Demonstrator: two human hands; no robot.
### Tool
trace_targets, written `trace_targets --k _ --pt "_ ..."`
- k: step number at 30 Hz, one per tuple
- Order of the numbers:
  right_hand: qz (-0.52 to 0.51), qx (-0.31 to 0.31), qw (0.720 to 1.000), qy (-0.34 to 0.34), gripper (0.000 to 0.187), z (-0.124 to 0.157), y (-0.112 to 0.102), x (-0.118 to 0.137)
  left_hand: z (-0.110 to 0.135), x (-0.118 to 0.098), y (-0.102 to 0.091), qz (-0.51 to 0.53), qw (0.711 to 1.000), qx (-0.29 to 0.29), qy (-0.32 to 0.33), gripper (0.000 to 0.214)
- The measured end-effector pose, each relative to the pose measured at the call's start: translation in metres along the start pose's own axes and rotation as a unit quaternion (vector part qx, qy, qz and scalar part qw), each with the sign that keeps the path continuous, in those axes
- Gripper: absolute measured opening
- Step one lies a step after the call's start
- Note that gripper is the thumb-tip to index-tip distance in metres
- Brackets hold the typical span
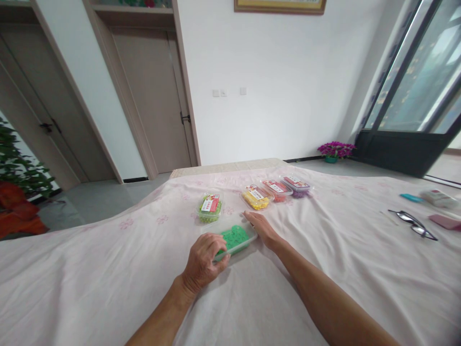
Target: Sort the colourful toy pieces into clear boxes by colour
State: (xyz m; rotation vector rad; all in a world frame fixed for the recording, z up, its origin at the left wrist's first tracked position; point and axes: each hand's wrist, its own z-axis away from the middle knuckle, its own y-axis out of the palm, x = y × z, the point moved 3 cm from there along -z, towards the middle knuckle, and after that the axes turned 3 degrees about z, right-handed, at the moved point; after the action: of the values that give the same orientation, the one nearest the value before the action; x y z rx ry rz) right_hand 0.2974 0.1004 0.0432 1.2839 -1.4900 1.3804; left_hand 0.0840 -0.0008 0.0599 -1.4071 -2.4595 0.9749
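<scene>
Tray: clear shallow plastic box (236,251), approx. rectangular, no lid on, sits slightly angled on pale pink-white cloth (118,283), near-ctr, btwn both hands.
Contents: bright green stuff (235,236) inside, bumpy texture, rounded lump at far side (exact material unclear).
L hand: (206,258) part-curled, grasping tray's L end; fingers bent over rim, thumb at near side.
R hand: (264,230) fingers nearly straight & together, at tray's R end, tips by far R corner; can't tell if it grips or just rests there.
Packs: green pack (210,206) just beyond tray, a bit L; yellow pack (257,197), red-orange pack (276,190), purple pack (296,186) in a row, far R of tray, all w/ red-white labels.
Hidden/unclear: tray's L end behind L hand; R thumb hard to make out; label txt too small; forearms cut off at near edge.
</scene>
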Motion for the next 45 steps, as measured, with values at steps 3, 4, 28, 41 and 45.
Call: trace_targets --k 3,4,28,41,45 --pt "-0.043 0.027 0.999 0.013 0.037 0.000 0.005 -0.002 0.001 0.001 0.001 0.002 1.000 -0.001 0.003 0.006" --pt "-0.063 0.034 0.997 0.020 0.036 0.000 0.006 -0.003 0.001 0.002 0.001 0.001 1.000 -0.002 0.004 0.006" --pt "0.071 -0.008 0.996 -0.054 0.031 -0.011 -0.009 -0.010 0.014 0.038 0.026 0.303 0.908 -0.053 -0.285 0.124" --pt "0.257 0.068 0.877 -0.400 0.025 0.051 0.037 0.081 0.007 0.031 0.021 0.278 0.891 -0.110 -0.341 0.108" --pt "0.291 0.070 0.842 -0.449 0.019 0.057 0.046 0.083 0.010 0.035 0.022 0.288 0.881 -0.112 -0.359 0.111"
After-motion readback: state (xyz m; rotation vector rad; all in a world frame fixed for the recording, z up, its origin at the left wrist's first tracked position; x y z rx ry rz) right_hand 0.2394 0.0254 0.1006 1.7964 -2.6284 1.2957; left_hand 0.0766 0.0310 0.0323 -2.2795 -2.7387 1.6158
